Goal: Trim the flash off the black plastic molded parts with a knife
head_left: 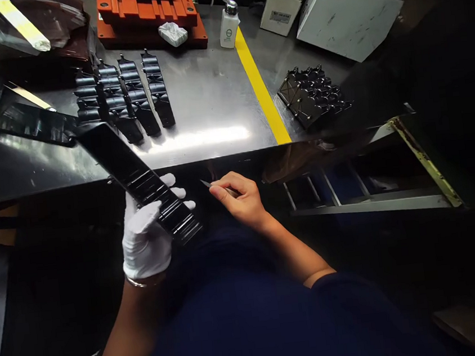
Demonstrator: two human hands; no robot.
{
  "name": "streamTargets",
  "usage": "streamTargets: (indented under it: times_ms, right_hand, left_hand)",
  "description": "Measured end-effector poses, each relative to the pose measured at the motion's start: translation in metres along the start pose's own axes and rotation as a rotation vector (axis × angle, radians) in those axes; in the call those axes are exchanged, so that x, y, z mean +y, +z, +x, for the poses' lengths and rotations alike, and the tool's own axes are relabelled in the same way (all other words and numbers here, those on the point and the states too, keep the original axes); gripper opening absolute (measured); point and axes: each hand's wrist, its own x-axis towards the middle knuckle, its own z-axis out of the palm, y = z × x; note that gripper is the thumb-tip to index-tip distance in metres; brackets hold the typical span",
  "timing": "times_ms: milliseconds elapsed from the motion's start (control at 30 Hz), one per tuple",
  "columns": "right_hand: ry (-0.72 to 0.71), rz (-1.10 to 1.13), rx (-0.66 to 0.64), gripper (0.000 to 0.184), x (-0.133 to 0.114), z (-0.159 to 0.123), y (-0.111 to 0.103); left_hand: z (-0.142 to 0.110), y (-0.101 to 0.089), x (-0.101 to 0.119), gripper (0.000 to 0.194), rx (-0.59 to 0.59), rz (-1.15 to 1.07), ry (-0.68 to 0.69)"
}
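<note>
My left hand [146, 241], in a white glove, grips a long black plastic part [135, 177] with ridges across its lower half. The part is tilted in front of the bench edge, its smooth end up and to the left. Bare and to the right of it, my right hand [239, 197] is closed around a small knife [206, 183] with a thin pointed blade. The blade points left toward the part and stands apart from it. Several similar black ridged parts [133, 92] stand in rows on the metal bench beyond my left hand.
Yellow tape [262, 90] crosses the metal bench [198, 91]. To its right lies a cluster of black parts [313, 93]. Along the back are an orange fixture [147, 12], a white pump bottle [229, 26], a small box [281, 9] and a grey cabinet [351, 13]. A dark phone-like slab [36, 124] lies left.
</note>
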Motion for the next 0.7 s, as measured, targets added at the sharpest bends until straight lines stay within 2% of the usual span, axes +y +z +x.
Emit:
streamTargets:
  times_ms: [100, 200, 433, 700]
  right_hand:
    - [-0.137, 0.03, -0.189, 0.012, -0.01, -0.01, -0.009]
    - [-0.26, 0.023, -0.255, 0.008, -0.016, -0.016, -0.014]
    - [-0.316, -0.027, -0.31, 0.011, -0.011, -0.013, -0.016]
    - [-0.355, -0.068, -0.245, 0.015, -0.002, 0.009, -0.018]
  left_hand:
    - [0.006, -0.002, -0.001, 0.038, 0.017, 0.06, -0.011]
    - [0.012, -0.003, -0.004, 0.039, -0.004, 0.146, -0.011]
    - [0.011, -0.002, -0.005, 0.057, -0.029, 0.257, -0.024]
    - [0.006, -0.006, -0.006, 0.072, -0.155, 0.438, -0.021]
